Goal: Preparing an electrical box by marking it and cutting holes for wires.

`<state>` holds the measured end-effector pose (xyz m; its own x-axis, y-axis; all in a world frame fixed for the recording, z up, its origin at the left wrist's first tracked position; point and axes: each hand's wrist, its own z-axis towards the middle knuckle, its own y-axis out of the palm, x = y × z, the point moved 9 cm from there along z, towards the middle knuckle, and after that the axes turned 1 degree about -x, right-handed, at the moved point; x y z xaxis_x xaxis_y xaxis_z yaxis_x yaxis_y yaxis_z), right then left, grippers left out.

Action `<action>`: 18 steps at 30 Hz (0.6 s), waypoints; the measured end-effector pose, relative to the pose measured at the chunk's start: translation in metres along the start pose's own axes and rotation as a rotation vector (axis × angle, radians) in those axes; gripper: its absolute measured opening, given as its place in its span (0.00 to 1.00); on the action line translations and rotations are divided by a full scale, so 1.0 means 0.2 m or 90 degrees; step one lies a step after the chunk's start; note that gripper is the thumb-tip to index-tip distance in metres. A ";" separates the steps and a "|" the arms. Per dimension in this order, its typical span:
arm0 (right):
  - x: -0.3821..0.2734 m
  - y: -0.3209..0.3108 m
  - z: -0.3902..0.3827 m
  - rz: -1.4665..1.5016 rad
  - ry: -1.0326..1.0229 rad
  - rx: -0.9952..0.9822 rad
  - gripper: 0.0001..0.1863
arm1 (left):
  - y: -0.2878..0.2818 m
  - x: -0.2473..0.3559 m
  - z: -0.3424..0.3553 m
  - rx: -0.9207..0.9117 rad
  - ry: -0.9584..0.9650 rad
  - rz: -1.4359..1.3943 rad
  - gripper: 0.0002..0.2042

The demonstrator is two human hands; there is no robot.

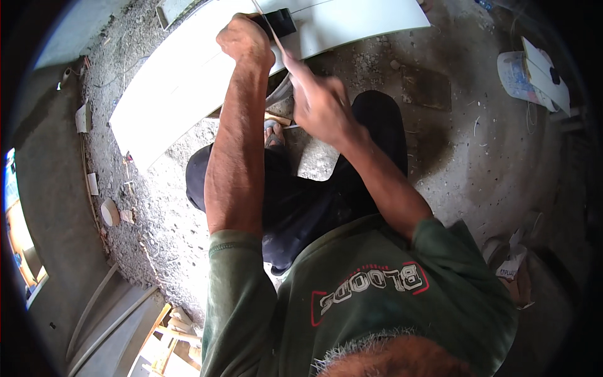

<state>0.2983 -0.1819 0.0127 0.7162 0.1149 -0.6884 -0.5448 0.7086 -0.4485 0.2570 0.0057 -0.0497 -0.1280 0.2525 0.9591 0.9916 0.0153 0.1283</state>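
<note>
My left hand (244, 39) is closed at the near edge of a long white board (163, 81), gripping a black block (281, 22). A thin pale strip (269, 26) runs past the block toward my right hand (317, 103), which is closed with a finger and thumb at the strip's lower end. This hand is slightly blurred. A grey curved piece (279, 91) shows between my hands, below the board and partly hidden by them.
My dark-trousered knees (377, 113) flank a sandaled foot (274, 133). White panels (537, 72) lie at right on concrete floor (471, 163). A dark square plate (427, 88) is nearby. Rubble, pale pipes (110, 333) and wooden pieces (164, 339) are along the left wall (50, 226).
</note>
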 end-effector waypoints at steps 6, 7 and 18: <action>0.15 0.06 0.35 -0.111 0.043 -0.004 0.23 | 0.12 0.08 -0.02 -0.129 0.115 0.304 0.16; 0.14 0.08 0.29 -0.070 0.050 -0.018 0.24 | 0.09 0.06 -0.02 -0.092 0.064 0.169 0.16; 0.25 0.11 0.13 0.031 0.047 -0.050 0.22 | 0.13 0.02 -0.02 -0.071 0.136 0.164 0.17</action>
<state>0.3338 -0.1416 -0.0177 0.6554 0.0939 -0.7495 -0.6129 0.6461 -0.4550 0.2820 0.0038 -0.0419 0.1132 0.0253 0.9933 0.9853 -0.1318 -0.1089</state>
